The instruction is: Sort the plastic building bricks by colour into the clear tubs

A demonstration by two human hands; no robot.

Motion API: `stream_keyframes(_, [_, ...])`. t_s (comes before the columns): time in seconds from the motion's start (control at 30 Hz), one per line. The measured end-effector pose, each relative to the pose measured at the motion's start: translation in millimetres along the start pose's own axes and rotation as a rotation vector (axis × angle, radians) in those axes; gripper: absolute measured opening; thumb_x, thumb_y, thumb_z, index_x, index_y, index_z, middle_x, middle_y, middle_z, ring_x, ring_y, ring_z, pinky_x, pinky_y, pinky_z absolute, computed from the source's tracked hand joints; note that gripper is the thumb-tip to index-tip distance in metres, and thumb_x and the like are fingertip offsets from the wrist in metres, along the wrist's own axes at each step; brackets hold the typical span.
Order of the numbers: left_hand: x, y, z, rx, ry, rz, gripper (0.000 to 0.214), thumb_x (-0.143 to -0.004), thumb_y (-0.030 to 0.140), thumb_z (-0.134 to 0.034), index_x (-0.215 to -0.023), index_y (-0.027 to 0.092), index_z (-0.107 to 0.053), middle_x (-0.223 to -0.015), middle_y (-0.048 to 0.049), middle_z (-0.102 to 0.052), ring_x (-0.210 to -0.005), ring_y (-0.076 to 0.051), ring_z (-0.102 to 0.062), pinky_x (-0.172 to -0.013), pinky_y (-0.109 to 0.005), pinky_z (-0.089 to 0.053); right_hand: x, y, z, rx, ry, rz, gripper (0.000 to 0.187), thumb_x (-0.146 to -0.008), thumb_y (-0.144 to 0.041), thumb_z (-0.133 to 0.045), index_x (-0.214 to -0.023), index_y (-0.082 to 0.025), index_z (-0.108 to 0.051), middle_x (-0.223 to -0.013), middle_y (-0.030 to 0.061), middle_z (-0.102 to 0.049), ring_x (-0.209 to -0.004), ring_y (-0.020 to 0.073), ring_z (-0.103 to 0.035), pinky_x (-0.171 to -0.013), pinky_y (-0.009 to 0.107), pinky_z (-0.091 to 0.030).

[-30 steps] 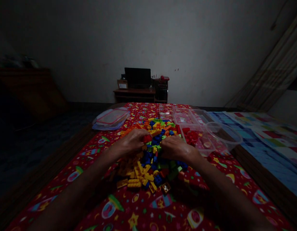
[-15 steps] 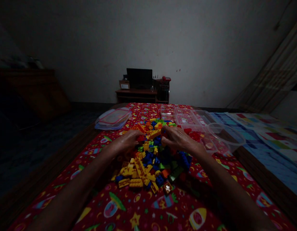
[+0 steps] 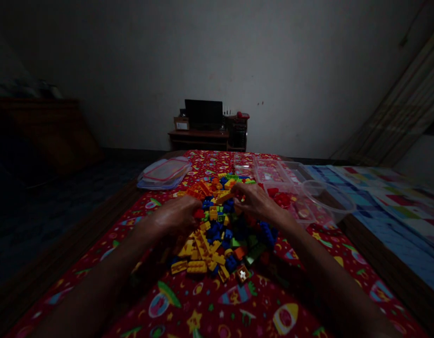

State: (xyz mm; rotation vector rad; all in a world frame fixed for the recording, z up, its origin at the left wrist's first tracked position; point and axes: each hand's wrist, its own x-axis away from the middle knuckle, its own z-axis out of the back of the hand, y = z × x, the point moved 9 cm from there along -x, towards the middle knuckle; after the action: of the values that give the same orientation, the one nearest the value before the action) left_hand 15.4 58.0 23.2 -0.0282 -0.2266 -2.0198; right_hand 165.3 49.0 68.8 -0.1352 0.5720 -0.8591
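A heap of mixed toy building bricks (image 3: 202,244), mostly yellow, blue, orange and green, lies on the red patterned tablecloth (image 3: 188,305). My left hand (image 3: 179,213) is over the heap's left side, its fingers closed on a red brick (image 3: 198,213). At the upper right of the heap, my right hand (image 3: 252,199) reaches in with thumb and fingers bent together. Whatever sits in its fingertips is too dark and small to name. A long orange-yellow brick (image 3: 224,197) lies just left of those fingertips.
To the right stand clear plastic containers (image 3: 297,176), one holding red bricks (image 3: 283,200), beside a round clear tub (image 3: 329,197). Stacked lids (image 3: 165,172) lie at the left edge. Beyond the table are a desk with a monitor (image 3: 203,114) and, rightward, a bed (image 3: 371,197).
My left hand has drawn back to the left and toward me with the red brick. My right hand has shifted slightly left over the heap.
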Motion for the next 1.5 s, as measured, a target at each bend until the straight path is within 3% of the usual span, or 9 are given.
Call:
stream_keyframes(0.2, [1.1, 5.7, -6.6, -0.045, -0.070, -0.065, 0.030, -0.070, 0.020, -0.055, -0.097, 0.021, -0.067, -0.080, -0.0035, -0.068, -0.072, -0.018, -0.062, -0.062, -0.024, -0.044, 0.3, -10.3, -5.8, -0.003, -0.021, 0.060, 0.022, -0.080, -0.013, -0.053, -0.102, -0.014, -0.058, -0.085, 0.0057, -0.063, -0.071, 0.0124, -0.051, -0.066, 0.024, -0.034])
stream_keyframes(0.3, [-6.3, 1.5, 8.8, 0.166, 0.067, -0.117, 0.033, -0.075, 0.034, -0.054, -0.103, 0.020, -0.064, -0.089, -0.0049, -0.069, -0.080, -0.022, -0.063, -0.067, -0.027, -0.047, 0.1, -16.2, -8.1, -0.035, -0.026, 0.067, 0.029, -0.084, -0.016, -0.051, -0.113, -0.014, -0.055, -0.087, 0.0066, -0.064, -0.074, 0.0141, -0.053, -0.070, 0.026, -0.037])
stream_keyframes(0.4, [-17.3, -4.3, 11.4, 0.500, 0.172, -0.076, 0.050, -0.076, 0.049, -0.054, -0.115, 0.018, -0.056, -0.082, -0.0046, -0.068, -0.072, -0.022, -0.062, -0.060, -0.028, -0.048, 0.6, -22.4, -10.8, -0.059, -0.008, 0.094, 0.048, -0.085, -0.018, -0.049, -0.133, -0.015, -0.041, -0.092, 0.0068, -0.065, -0.079, 0.0159, -0.056, -0.073, 0.028, -0.040])
stream_keyframes(0.57, [-34.1, 20.3, -23.9, 0.944, -0.008, -0.146, 0.062, -0.073, 0.048, -0.058, -0.125, 0.015, -0.047, -0.070, -0.0011, -0.063, -0.056, -0.016, -0.057, -0.049, -0.026, -0.045, 5.8, -40.5, -22.7, -0.104, -0.054, 0.261, 0.073, -0.080, -0.010, -0.053, -0.144, -0.019, -0.020, -0.129, 0.0138, -0.051, -0.111, 0.0210, -0.051, -0.086, 0.031, -0.042])
stream_keyframes(0.8, [-32.3, 20.9, -28.6, 1.061, 0.056, -0.152, 0.064, -0.068, 0.044, -0.065, -0.123, 0.016, -0.048, -0.105, -0.0095, -0.065, -0.100, -0.026, -0.060, -0.075, -0.033, -0.051, 2.9, -43.3, -38.0, -0.205, -0.197, 0.192, 0.042, -0.082, -0.018, -0.056, -0.121, -0.016, -0.040, -0.102, 0.0089, -0.062, -0.087, 0.0181, -0.060, -0.069, 0.025, -0.043])
stream_keyframes(1.07, [-23.4, 27.4, -21.6, 1.015, 0.109, -0.123, 0.081, -0.075, 0.051, -0.062, -0.141, 0.017, -0.029, -0.101, -0.0101, -0.065, -0.090, -0.023, -0.063, -0.072, -0.031, -0.051, -1.1, -32.4, -19.2, -0.245, -0.028, 0.190, 0.031, -0.078, -0.014, -0.056, -0.108, -0.018, -0.050, -0.093, 0.0029, -0.064, -0.079, 0.0136, -0.059, -0.066, 0.022, -0.041])
stream_keyframes(1.2, [-25.9, 28.6, -13.1, 1.035, 0.137, -0.131, 0.080, -0.080, 0.053, -0.055, -0.145, 0.021, -0.022, -0.104, -0.0095, -0.064, -0.081, -0.019, -0.064, -0.066, -0.030, -0.051, -4.1, -3.2, 13.3, -0.202, 0.146, 0.061, 0.024, -0.081, -0.019, -0.054, -0.105, -0.016, -0.054, -0.089, 0.0040, -0.064, -0.075, 0.0127, -0.058, -0.066, 0.023, -0.042])
stream_keyframes(1.33, [-20.4, 15.8, 19.3, 0.786, 0.334, -0.128, 0.062, -0.080, 0.051, -0.052, -0.132, 0.018, -0.048, -0.118, -0.0111, -0.061, -0.091, -0.022, -0.063, -0.071, -0.032, -0.053, 3.6, 48.7, 56.0, -0.014, 0.275, -0.136, 0.021, -0.081, -0.022, -0.054, -0.101, -0.016, -0.057, -0.086, 0.0058, -0.065, -0.075, 0.0153, -0.058, -0.066, 0.026, -0.043])
stream_keyframes(1.5, [-13.3, -24.6, 49.0, 0.438, 0.612, -0.055, 0.038, -0.083, 0.039, -0.047, -0.107, 0.017, -0.066, -0.114, -0.0095, -0.065, -0.108, -0.026, -0.057, -0.089, -0.037, -0.048, 26.3, 117.1, 88.1, 0.308, 0.236, -0.408, 0.021, -0.079, -0.020, -0.053, -0.098, -0.016, -0.061, -0.088, 0.0083, -0.066, -0.076, 0.0174, -0.058, -0.064, 0.026, -0.040])
